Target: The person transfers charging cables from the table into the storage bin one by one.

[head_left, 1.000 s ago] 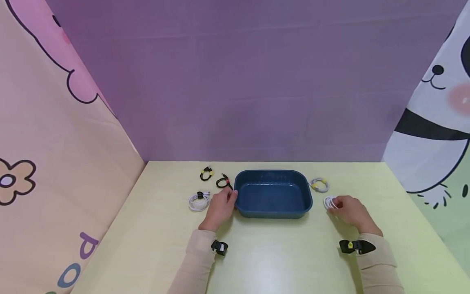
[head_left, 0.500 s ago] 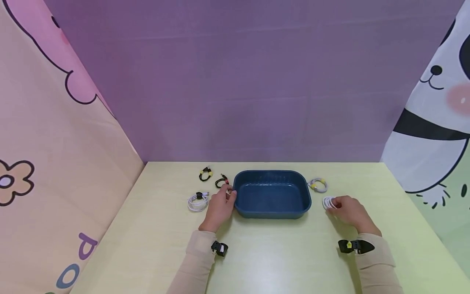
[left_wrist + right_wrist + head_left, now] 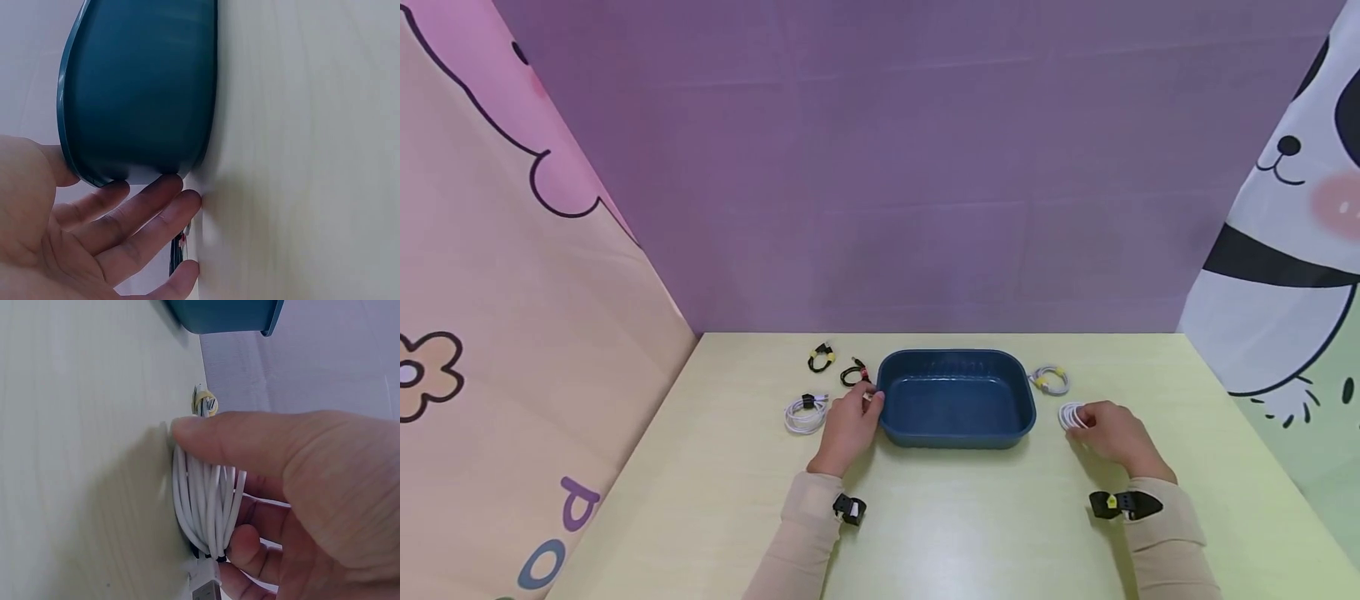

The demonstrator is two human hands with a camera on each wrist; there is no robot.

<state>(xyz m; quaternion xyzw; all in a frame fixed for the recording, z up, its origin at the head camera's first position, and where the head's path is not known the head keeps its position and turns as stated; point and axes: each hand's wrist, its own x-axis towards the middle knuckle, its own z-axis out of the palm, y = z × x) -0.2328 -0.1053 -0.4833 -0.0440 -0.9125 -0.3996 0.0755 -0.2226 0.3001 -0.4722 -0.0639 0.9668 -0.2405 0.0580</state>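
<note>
A blue rectangular plastic bin (image 3: 957, 440) stands on the table. My left hand (image 3: 847, 429) grips its left end; in the left wrist view the thumb (image 3: 59, 165) is at the rim and the fingertips touch the outer wall. To the bin's right, my right hand (image 3: 1116, 433) pinches a coiled white USB cable (image 3: 203, 506) between thumb and fingers, the coil at the tabletop with its plug (image 3: 205, 581) sticking out. Behind it lies a light coiled cable with yellow ties (image 3: 1051, 380).
Left of the bin lie a white coiled cable with a black tie (image 3: 806, 414), a black coiled cable with yellow ties (image 3: 822, 357) and a black coiled cable with a red tie (image 3: 854, 373). A purple backdrop (image 3: 880, 167) rises at the table's far edge.
</note>
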